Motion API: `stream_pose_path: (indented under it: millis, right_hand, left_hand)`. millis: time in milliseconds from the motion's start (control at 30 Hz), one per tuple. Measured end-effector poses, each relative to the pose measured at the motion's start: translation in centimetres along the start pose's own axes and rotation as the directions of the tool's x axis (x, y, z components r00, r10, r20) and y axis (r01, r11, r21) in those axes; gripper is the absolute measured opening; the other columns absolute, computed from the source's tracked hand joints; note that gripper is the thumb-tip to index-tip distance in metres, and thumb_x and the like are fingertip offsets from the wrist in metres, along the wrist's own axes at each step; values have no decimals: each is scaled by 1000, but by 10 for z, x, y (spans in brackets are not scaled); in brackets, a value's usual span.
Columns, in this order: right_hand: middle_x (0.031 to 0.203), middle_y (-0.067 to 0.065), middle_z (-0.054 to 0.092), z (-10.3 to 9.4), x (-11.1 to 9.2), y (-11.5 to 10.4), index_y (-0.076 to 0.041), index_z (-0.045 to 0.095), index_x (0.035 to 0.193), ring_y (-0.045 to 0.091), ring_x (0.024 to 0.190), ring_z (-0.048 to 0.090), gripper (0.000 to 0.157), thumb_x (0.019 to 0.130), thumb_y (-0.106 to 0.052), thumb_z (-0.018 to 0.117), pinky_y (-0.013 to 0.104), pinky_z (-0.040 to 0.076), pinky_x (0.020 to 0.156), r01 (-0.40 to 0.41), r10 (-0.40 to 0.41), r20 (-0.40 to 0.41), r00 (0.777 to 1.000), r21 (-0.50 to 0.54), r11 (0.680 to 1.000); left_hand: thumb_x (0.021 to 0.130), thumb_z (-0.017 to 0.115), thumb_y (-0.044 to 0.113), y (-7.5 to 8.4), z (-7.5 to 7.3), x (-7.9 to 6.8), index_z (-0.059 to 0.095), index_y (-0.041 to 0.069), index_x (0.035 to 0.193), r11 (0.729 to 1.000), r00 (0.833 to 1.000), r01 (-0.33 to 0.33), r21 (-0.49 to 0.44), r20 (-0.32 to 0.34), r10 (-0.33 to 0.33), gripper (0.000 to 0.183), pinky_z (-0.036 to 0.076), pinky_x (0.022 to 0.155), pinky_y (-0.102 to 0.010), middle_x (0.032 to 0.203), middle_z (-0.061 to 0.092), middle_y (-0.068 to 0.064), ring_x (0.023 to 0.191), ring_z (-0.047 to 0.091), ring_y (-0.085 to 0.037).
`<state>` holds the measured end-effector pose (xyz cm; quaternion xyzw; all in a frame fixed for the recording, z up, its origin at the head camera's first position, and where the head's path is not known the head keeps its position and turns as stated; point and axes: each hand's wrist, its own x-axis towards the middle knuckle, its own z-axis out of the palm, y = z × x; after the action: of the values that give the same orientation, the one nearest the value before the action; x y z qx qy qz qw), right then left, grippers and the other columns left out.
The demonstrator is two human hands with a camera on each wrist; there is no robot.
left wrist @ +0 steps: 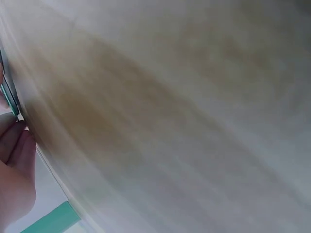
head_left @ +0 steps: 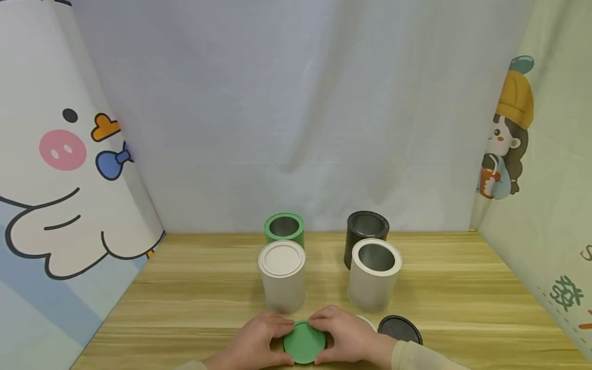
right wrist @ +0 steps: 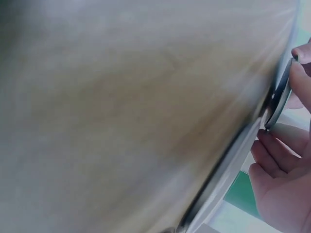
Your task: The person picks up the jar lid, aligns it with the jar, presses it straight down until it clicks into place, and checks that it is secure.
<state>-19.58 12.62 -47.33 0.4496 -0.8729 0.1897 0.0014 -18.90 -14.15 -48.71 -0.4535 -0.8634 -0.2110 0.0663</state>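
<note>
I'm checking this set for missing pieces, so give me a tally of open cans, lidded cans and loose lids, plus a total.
Open cans: 3 (green can, black can, open white can)
Lidded cans: 1 (lidded white can)
Loose lids: 3 (green lid, black lid, partly hidden white lid)
Total: 7

wood-grain tbl (head_left: 194, 288), lt grey backdrop (head_left: 240, 113), cartoon-print L panel (head_left: 32, 103), pale-grn R panel (head_left: 555, 205)

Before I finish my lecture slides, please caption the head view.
Both hands hold a round green lid in front of two white cylindrical cans, one closed, one open.
</note>
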Motion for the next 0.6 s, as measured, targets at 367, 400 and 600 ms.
stream_pose_path:
  millis: [367, 400, 600]
  right_hand:
    - [128, 3, 61, -11, -7, 3, -3, 63, 132, 18, 120, 55, 64, 83, -42, 79, 29, 48, 98, -36, 35, 6, 999, 154, 987]
    - [129, 4, 61, -13, -7, 2, -3, 63, 132, 19, 120, 55, 64, 83, -42, 80, 30, 48, 99, -45, 45, 3, 999, 165, 985]
    - [128, 6, 63, -25, -10, 0, -1, 65, 129, 23, 119, 57, 64, 82, -42, 81, 34, 48, 99, -26, 35, -70, 997, 122, 992]
  left_hand:
    - [85, 77, 46, 7, -7, 3, 70, 2, 121, 994, 997, 41, -105, -57, -47, 57, 53, 93, -37, 121, 69, -8, 112, 63, -20]
    - [84, 78, 45, 7, -7, 4, 70, 2, 121, 993, 996, 37, -111, -76, -46, 57, 53, 93, -37, 120, 69, -8, 111, 63, -20]
    - [81, 81, 42, 10, -12, 11, 70, 3, 122, 982, 988, 49, -183, -136, -74, 58, 54, 92, -35, 119, 70, -4, 109, 63, -18]
